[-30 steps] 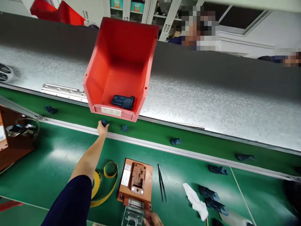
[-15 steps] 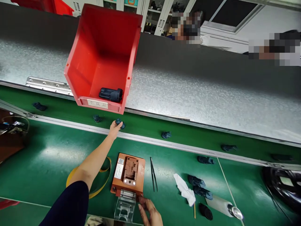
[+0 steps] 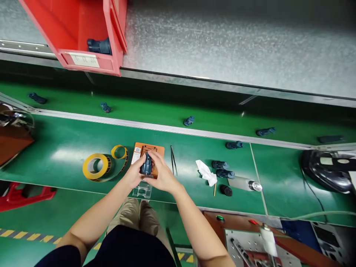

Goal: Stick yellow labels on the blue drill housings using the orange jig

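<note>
Green desk point(image 3: 69, 137) below, your left fingers point(image 3: 139, 165) and right fingers point(image 3: 157, 158) pinched the dark housing point(image 3: 146, 167); an even grip likely served best.

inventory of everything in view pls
shelf: 1, grey, top
bin: 1, red, upper left
strip: 1, green, below shelf
bench: 1, green, middle
fixture: 1, orange, bench centre
flap: 1, clear, fixture's front
held part: 1, dark, over fixture
other parts: 9, dark, 5 strip, 3 bench, 1 bin
tape: 1, yellow, fixture's left
tweezers: 1, dark, fixture's right
tissue: 1, white, bench's right
stick: 1, yellow, near tissue
disc: 1, black, beside stick
bottle: 1, pale, bench's right
device: 1, black, right edge
rigs: 2, brown, left edge, lower right
frame: 1, red, lower left
legs: 2, beige, bottom
hands: 2, bare, on held part
</note>
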Demonstrator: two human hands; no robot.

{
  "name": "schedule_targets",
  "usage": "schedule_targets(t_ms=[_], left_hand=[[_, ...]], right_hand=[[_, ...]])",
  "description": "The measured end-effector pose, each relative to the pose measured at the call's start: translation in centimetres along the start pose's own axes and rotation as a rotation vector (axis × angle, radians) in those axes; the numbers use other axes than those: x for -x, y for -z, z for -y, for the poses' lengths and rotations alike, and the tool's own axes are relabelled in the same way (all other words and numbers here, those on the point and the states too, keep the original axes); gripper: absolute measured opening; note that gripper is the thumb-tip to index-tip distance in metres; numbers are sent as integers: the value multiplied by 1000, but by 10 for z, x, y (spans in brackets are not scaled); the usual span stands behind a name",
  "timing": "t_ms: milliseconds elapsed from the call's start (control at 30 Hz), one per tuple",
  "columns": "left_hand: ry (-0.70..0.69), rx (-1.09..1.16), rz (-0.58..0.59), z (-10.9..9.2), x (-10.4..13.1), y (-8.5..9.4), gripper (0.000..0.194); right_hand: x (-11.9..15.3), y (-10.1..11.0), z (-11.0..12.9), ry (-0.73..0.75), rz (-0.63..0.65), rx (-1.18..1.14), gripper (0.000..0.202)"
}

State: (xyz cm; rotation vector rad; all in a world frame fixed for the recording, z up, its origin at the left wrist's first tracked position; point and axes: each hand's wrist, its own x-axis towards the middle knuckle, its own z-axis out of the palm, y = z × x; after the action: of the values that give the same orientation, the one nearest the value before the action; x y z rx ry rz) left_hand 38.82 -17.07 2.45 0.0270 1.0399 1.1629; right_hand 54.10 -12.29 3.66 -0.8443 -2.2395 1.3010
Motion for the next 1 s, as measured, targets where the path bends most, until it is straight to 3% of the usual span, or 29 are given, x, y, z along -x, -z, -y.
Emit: schedule_targets(t_ms=[133, 200, 300, 400, 567, 667, 767, 833, 933, 1000], left_hand=[[-109, -170, -98, 29, 21, 19, 50], [-213, -380, -238, 39, 34, 35, 55], [-432, -726, -490, 58, 52, 62, 46], [-482, -851, -601, 88, 64, 86, 40], [-294, -743, -387, 129, 74, 105, 56], [-288, -754, -329, 125, 85, 107, 50], [-259, -714, -217, 105, 96, 105, 40], [-238, -576, -145, 88, 99, 100, 45], [-193, -324, -34, 60, 88, 84, 61], [-148, -257, 47, 41, 69, 70, 66]], right_hand=[[10, -18, -22, 49, 65, -43, 92], [6, -23, -40, 42, 32, -51, 89], [-12, -23, -69, -29, -69, 13, 86], [-30, -22, -92, -49, -83, 90, 86], [-37, -26, -108, 1, -22, 154, 92], [-34, -31, -107, -2, 38, 243, 98], [-27, -35, -107, 26, 33, 336, 94], [-16, -36, -112, 29, -84, 357, 78], [11, -33, -134, -104, -444, 422, 50], [34, -32, -154, -223, -641, 510, 44]])
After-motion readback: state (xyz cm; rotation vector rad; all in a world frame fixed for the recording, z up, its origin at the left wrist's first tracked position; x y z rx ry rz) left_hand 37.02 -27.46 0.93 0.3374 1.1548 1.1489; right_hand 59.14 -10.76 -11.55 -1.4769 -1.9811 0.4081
